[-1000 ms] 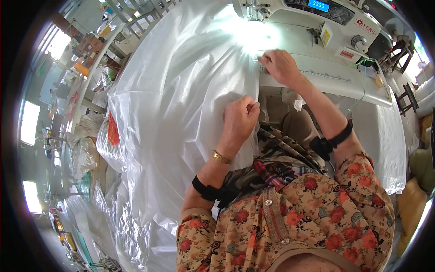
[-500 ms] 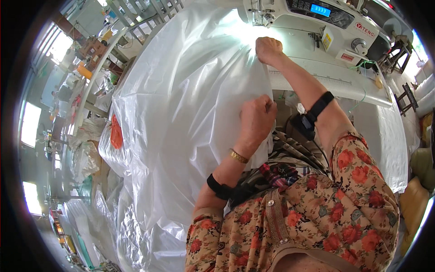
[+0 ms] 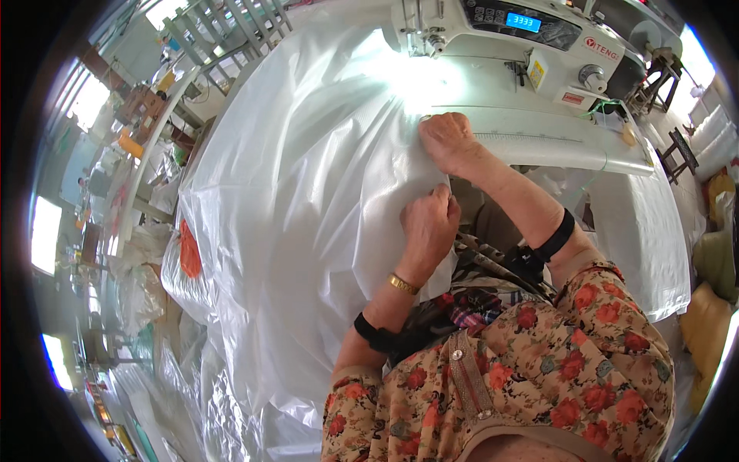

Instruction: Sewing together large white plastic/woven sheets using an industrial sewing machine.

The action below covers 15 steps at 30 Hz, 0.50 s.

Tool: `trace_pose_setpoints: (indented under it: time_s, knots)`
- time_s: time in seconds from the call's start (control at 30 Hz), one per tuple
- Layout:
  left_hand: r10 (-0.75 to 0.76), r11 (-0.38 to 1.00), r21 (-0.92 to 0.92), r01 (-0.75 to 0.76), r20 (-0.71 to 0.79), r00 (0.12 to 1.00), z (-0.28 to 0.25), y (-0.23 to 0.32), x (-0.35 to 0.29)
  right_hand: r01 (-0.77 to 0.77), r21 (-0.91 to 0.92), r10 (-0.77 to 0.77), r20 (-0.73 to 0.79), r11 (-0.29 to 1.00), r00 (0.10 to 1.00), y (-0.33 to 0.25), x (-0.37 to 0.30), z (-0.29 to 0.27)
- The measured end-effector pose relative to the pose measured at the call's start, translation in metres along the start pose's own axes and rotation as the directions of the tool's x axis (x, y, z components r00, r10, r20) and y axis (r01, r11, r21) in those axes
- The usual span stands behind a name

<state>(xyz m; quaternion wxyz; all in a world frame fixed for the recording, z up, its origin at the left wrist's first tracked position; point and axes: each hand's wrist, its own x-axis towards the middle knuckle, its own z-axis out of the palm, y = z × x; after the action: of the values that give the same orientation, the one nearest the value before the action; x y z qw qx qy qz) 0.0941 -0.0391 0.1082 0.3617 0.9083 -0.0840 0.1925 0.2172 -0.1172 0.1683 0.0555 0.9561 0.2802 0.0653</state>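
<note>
A large translucent white plastic sheet (image 3: 308,200) spreads in folds over the table and down towards my lap. Its right edge is pinched by my right hand (image 3: 449,142), which is closed just in front of the lit needle area. Lower along that same edge, my left hand (image 3: 429,231) is also closed on the sheet, with the fingertips partly hidden. Beyond my hands stands a white sewing machine (image 3: 493,42) with a small blue display. Its lamp throws a bright glare over the sheet near the needle, hiding the detail there.
A ruler strip (image 3: 531,138) runs along the front of the machine table. White sheeting (image 3: 639,239) hangs at the right. An orange-red bundle (image 3: 189,250) lies by the sheet's left edge. A grey metal rack (image 3: 223,31) and dark wooden stools (image 3: 677,154) stand further off.
My right hand has drawn back from the needle area towards me, keeping hold of the sheet's edge. My left hand has shifted slightly nearer to me. The whole view has moved a little.
</note>
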Motion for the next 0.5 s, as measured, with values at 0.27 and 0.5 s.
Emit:
trace_pose_setpoints:
  time_s: [0.27, 0.5]
  knots:
    - [0.016, 0.994, 0.103, -0.019, 0.029, 0.999, -0.006, -0.008, 0.011, -0.052, 0.067, 0.055, -0.037, 0.996, 0.998, -0.002, 0.014, 0.003]
    - [0.016, 0.993, 0.117, -0.020, 0.038, 0.999, -0.020, -0.016, 0.037, 0.029, 0.185, -0.006, -0.124, 0.982, 0.992, 0.003, 0.042, 0.007]
